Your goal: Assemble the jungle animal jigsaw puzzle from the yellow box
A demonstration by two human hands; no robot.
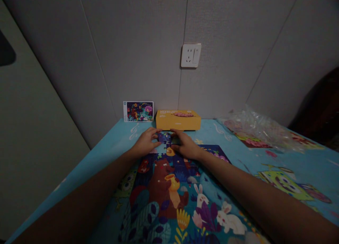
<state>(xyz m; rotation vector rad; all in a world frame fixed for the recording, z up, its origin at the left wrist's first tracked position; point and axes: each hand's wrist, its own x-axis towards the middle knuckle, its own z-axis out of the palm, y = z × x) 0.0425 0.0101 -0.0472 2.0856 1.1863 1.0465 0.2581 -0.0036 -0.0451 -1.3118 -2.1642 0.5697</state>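
Note:
A partly joined jigsaw puzzle (165,198) lies flat, with a brown bear, white rabbits and plants on a dark blue-green ground. At its far edge, dark blue puzzle pieces (164,137) sit between my two hands. My left hand (145,142) has its index finger and thumb at the left side of these pieces. On the other side, my right hand (186,145) curls its fingers and thumb over their right edge, partly hiding them. Just below the fingers, an orange-patterned piece (170,152) borders a light blue gap.
A yellow box (178,121) stands against the wall behind my hands, beside a small picture card (140,112) leaning upright. Crumpled clear plastic (261,125) lies at the right. A blue cartoon-printed cloth (106,141) covers the surface. A wall socket (191,55) is above.

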